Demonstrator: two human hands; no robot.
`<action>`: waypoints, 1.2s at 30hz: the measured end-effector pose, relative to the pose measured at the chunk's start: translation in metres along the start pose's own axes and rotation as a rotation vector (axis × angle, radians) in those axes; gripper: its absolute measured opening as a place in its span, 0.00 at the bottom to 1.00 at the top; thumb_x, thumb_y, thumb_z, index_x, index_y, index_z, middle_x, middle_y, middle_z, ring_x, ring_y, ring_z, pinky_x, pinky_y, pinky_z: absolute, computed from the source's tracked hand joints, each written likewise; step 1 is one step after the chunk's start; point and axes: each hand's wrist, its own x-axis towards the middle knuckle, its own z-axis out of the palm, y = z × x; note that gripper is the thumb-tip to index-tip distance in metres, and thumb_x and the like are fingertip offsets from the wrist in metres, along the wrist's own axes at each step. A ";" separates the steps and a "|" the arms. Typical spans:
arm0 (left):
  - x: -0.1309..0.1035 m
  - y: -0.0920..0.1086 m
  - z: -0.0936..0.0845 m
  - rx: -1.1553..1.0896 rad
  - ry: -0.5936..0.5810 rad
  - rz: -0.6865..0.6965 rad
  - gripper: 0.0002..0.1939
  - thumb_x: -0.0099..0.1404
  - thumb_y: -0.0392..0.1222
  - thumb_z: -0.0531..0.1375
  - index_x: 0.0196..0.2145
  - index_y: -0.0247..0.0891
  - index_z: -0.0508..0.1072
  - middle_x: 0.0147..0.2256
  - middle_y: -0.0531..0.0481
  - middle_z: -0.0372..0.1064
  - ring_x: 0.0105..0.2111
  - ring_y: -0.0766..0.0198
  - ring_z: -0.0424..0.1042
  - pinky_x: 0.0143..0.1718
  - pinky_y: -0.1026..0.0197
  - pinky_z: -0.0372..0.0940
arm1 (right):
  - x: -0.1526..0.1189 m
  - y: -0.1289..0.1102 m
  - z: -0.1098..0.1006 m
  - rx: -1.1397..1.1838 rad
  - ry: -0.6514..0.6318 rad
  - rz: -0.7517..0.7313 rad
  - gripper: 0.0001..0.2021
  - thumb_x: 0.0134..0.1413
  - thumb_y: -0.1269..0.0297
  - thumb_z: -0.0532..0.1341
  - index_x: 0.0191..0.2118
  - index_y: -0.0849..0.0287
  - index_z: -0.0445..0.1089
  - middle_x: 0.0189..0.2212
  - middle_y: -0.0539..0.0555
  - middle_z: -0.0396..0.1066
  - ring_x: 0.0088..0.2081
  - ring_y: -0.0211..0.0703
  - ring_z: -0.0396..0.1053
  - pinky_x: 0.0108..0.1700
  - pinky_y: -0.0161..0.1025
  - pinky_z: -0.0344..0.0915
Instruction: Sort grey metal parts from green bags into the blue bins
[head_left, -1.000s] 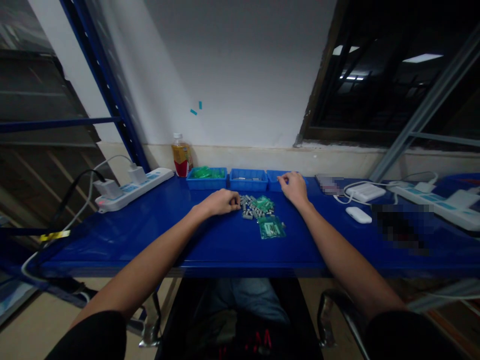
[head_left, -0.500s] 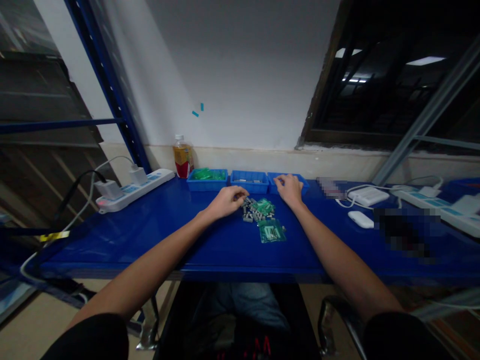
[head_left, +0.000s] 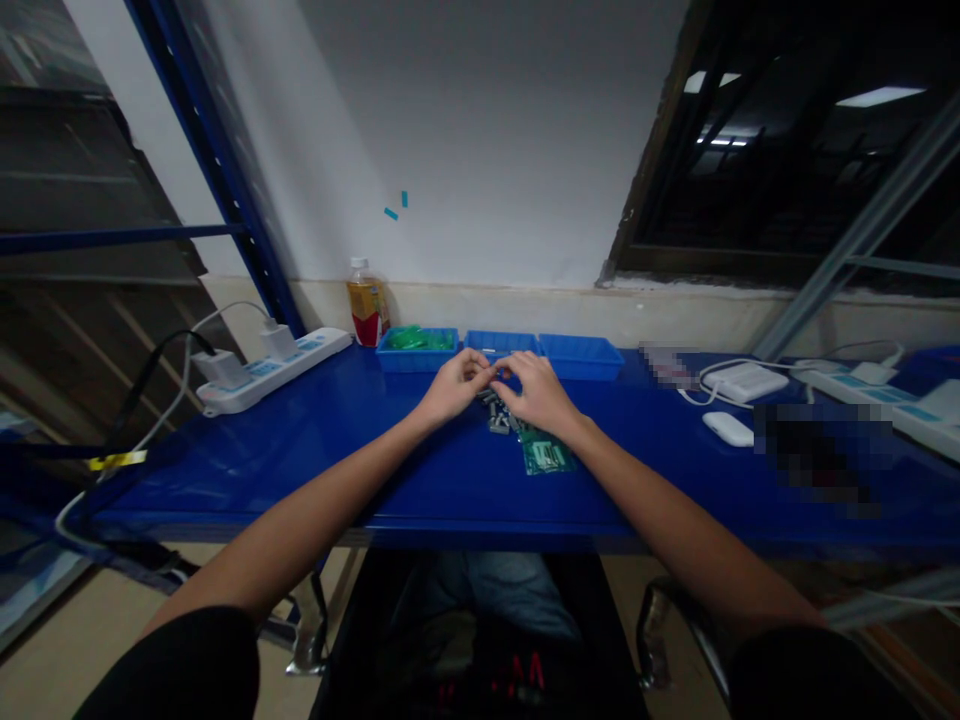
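My left hand (head_left: 455, 385) and my right hand (head_left: 534, 388) meet at the fingertips above a pile of small grey metal parts (head_left: 498, 418). Both are pinched; whatever is between the fingers is too small to make out. Partly under my right wrist lies a green bag (head_left: 545, 453) with pale pieces in it. Behind the hands stand three blue trays: the left tray (head_left: 417, 364) holds green bags (head_left: 420, 339), the middle tray (head_left: 501, 338) is partly hidden by my hands, and the right tray (head_left: 581, 358) shows nothing distinct inside.
A drink bottle (head_left: 367, 305) stands by the wall. Power strips lie at the left (head_left: 277, 372) and right (head_left: 892, 405) of the blue table (head_left: 450, 495). A white case (head_left: 727, 429), a white charger (head_left: 746, 381) with cables and blurred items lie on the right.
My right hand has left the right blue tray and moved left and down to my left hand, covering part of the pile. The view has shifted slightly.
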 end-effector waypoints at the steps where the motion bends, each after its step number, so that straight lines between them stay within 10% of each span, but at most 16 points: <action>1: 0.001 0.000 0.000 -0.028 0.001 -0.015 0.13 0.60 0.47 0.60 0.33 0.35 0.62 0.26 0.54 0.65 0.27 0.68 0.67 0.31 0.65 0.62 | 0.000 -0.004 0.001 0.003 0.007 0.002 0.07 0.56 0.63 0.57 0.40 0.57 0.68 0.34 0.54 0.69 0.41 0.48 0.63 0.41 0.42 0.55; 8: -0.002 0.010 0.003 0.012 -0.058 -0.016 0.12 0.64 0.46 0.54 0.41 0.35 0.62 0.27 0.52 0.68 0.27 0.67 0.68 0.31 0.65 0.62 | 0.002 0.005 0.005 0.007 0.065 0.028 0.09 0.60 0.63 0.52 0.36 0.58 0.68 0.34 0.55 0.70 0.39 0.46 0.64 0.42 0.40 0.56; 18: -0.011 0.036 -0.015 0.541 -0.729 -0.001 0.09 0.59 0.42 0.60 0.37 0.37 0.71 0.23 0.56 0.66 0.23 0.69 0.65 0.25 0.68 0.55 | -0.004 0.088 -0.009 -0.207 0.227 0.478 0.12 0.57 0.59 0.55 0.31 0.59 0.71 0.32 0.57 0.72 0.38 0.49 0.64 0.42 0.42 0.56; 36: -0.001 0.010 -0.024 0.558 -0.614 -0.049 0.12 0.52 0.41 0.64 0.34 0.36 0.72 0.29 0.52 0.69 0.28 0.66 0.67 0.29 0.68 0.59 | -0.008 0.094 0.005 -0.277 0.149 0.585 0.15 0.57 0.58 0.53 0.36 0.56 0.75 0.38 0.60 0.68 0.43 0.52 0.61 0.42 0.47 0.56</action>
